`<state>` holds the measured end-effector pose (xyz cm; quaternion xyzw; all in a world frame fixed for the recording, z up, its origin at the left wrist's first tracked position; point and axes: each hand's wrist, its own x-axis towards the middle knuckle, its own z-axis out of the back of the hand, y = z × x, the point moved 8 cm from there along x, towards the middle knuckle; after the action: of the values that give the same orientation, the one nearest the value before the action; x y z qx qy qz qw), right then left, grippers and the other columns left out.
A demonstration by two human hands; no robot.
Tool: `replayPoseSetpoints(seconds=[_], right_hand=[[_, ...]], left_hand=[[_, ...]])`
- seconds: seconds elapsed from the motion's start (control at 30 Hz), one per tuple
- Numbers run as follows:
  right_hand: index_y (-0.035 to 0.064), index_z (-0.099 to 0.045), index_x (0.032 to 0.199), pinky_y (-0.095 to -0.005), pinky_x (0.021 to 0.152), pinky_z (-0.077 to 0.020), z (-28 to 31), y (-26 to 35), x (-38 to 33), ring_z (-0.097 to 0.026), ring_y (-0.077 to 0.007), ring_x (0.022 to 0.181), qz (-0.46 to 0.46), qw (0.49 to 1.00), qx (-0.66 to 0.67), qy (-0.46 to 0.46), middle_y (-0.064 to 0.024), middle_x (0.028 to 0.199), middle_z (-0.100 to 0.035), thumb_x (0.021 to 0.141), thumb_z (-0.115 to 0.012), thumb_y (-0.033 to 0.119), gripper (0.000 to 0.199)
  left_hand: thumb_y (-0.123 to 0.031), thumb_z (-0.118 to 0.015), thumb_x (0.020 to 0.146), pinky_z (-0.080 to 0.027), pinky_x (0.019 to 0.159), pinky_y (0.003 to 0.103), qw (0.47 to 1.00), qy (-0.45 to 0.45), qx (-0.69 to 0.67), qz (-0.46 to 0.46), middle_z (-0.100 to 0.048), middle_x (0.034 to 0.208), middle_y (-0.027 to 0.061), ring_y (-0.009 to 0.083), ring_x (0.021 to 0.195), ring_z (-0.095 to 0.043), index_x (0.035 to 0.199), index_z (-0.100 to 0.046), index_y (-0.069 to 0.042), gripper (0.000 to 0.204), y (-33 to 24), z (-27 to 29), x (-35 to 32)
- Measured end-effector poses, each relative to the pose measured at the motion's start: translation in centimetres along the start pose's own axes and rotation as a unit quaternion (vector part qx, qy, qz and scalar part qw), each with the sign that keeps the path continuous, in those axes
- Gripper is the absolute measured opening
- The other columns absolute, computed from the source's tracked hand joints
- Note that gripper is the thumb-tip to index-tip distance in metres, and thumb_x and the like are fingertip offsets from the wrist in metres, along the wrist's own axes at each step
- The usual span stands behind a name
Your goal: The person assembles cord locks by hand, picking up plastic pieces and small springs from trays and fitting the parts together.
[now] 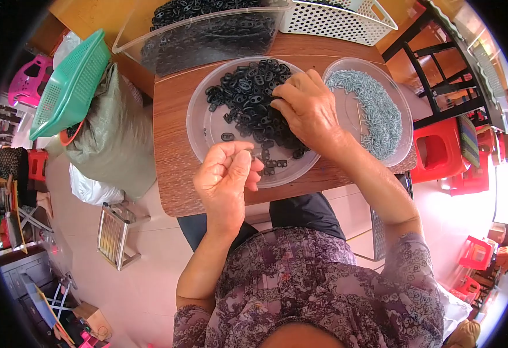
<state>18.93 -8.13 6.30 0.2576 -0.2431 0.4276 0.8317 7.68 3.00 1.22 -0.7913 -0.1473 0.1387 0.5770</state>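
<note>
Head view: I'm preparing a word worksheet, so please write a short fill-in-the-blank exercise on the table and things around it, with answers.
1. The right hand reaches over a round tray whose small flat parts are coloured ____.
2. The tray of silvery-blue pieces lies to the ____ of that round tray.
3. The wall of the white basket beyond the trays is pierced by many ____.
4. Above the bulging sack, the tilted plastic basket is coloured ____.

Missing words: black; right; holes; green.
</note>
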Motion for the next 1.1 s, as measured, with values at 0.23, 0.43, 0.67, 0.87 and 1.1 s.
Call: replayPoseSetpoints(seconds=[0.23,0.43,0.67,0.87,1.1], right_hand=[[0.0015,-0.061,0.083,-0.0321,0.058,-0.0433,1.1,1.5,-2.0,-0.054,-0.0263,0.064,-0.094,0.973,0.210,-0.005,-0.0110,0.074,-0.057,0.070,-0.067,0.004,0.015],[0.0000,-0.061,0.086,-0.0331,0.057,-0.0445,1.5,4.8,-2.9,-0.054,-0.0257,0.067,-0.011,0.984,0.170,-0.049,-0.0100,0.077,-0.058,0.066,-0.066,-0.001,0.021],[0.0033,-0.063,0.089,-0.0339,0.062,-0.0452,1.5,5.7,-3.4,-0.053,-0.0257,0.072,-0.046,0.977,0.203,-0.049,-0.0085,0.079,-0.058,0.065,-0.060,0.001,0.024],[0.0033,-0.065,0.083,-0.0331,0.066,-0.0448,0.5,4.5,-4.3,-0.055,-0.0228,0.076,-0.186,0.912,0.358,-0.068,-0.0090,0.081,-0.061,0.069,-0.065,0.001,0.014],[0.0027,-0.064,0.085,-0.0325,0.067,-0.0450,0.7,4.7,-4.4,-0.055,-0.0233,0.074,-0.203,0.904,0.370,-0.069,-0.0084,0.079,-0.060,0.069,-0.065,-0.001,0.016]], left_hand=[[-0.009,-0.053,0.089,-0.045,0.052,0.020,0.999,-0.048,-0.026,0.001,-0.061,0.076,0.0100,0.0104,0.060,-0.056,0.093,-0.054,0.004,0.013,-0.3,0.2,0.4],[-0.005,-0.051,0.089,-0.048,0.055,0.023,0.996,-0.059,-0.060,-0.040,-0.060,0.081,0.0110,0.0126,0.065,-0.058,0.092,-0.052,0.005,0.011,-0.2,-0.1,0.8],[-0.005,-0.051,0.089,-0.049,0.057,0.025,0.990,-0.066,-0.127,-0.011,-0.060,0.083,0.0118,0.0160,0.061,-0.060,0.092,-0.052,0.005,0.010,0.1,0.4,0.6],[-0.003,-0.050,0.089,-0.050,0.059,0.026,0.986,-0.079,-0.140,-0.038,-0.060,0.083,0.0120,0.0168,0.061,-0.060,0.093,-0.052,0.005,0.009,-0.4,0.4,0.4],[-0.004,-0.051,0.089,-0.049,0.068,0.024,0.985,-0.082,-0.142,-0.047,-0.061,0.085,0.0114,0.0136,0.071,-0.060,0.092,-0.053,0.005,0.009,-0.3,0.7,0.3]])
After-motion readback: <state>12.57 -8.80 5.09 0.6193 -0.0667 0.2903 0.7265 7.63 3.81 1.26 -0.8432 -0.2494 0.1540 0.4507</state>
